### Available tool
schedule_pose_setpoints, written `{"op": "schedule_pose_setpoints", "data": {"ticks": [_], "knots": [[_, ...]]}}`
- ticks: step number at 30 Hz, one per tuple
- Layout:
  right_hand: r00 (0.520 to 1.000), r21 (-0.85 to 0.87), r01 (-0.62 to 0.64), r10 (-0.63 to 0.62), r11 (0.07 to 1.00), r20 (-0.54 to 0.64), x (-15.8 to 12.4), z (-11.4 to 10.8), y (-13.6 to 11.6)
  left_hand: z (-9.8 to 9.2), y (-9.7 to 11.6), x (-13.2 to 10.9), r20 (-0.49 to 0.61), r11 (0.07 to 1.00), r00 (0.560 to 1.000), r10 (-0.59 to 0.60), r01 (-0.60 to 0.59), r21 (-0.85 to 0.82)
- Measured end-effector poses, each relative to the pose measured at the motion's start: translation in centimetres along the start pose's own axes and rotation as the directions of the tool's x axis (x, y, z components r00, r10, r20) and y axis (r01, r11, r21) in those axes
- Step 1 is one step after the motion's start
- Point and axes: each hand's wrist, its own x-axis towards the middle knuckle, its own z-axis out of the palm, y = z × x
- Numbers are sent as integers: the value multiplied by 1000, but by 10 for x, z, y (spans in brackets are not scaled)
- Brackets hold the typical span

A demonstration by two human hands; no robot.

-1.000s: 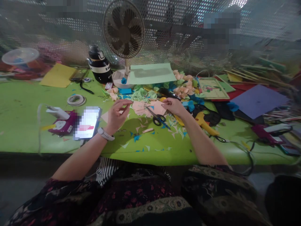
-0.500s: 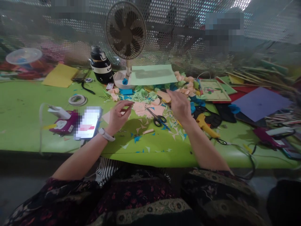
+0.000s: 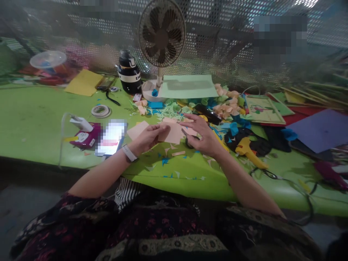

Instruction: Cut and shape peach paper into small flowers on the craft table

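A small peach paper piece is pinched between the thumb and fingers of my left hand, which wears a white band at the wrist. Just to its right, my right hand hovers with fingers spread, holding nothing. Beneath that hand lies a pair of scissors, its handles partly covered by my thumb and palm. Another peach sheet rests on the green table behind my left hand. Around both hands are small paper scraps in blue, peach and pale green.
A fan and a black bottle stand at the back. A lit phone and a purple power strip are on the left. At right are a yellow glue gun, cords and a purple sheet.
My left hand has taken hold of a peach paper piece and moved right. My right hand has come down from the paper pile to above the scissors, its fingers spreading. The view has shifted left.
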Motion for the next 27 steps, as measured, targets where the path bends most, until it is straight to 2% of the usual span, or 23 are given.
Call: {"op": "schedule_pose_setpoints", "data": {"ticks": [3, 6, 9, 12, 15, 18, 21, 27], "knots": [[991, -50, 125, -122, 991, 53, -1, 7, 6, 4, 3, -5, -8, 992, 997, -76, 75, -98], [991, -34, 131, -131, 991, 3, -2, 19, 10, 8, 3, -8, 72, 986, 995, -67, 77, -148], [993, 56, 17, -10, 998, -121, -2, 27, 7, 10, 0, -8, 162, 982, 987, -19, 49, -183], [969, 205, -109, 150, 973, -198, -3, 31, 1, 11, -2, -8, 207, 978, 978, -1, 44, -204], [948, 366, -201, 275, 908, -162, -3, 34, -3, 10, -3, -8, 233, 986, 972, 22, 18, -168], [933, 471, -271, 349, 840, -85, -3, 36, -4, 10, -5, -10, 212, 995, 973, 94, -88, -38], [920, 513, -305, 387, 803, -58, -3, 38, -4, 10, -7, -12, 187, 991, 975, 116, -127, 46], [905, 487, -351, 424, 800, -44, -4, 36, -4, 10, -9, -10, 211, 995, 974, 83, -92, 35]]}}
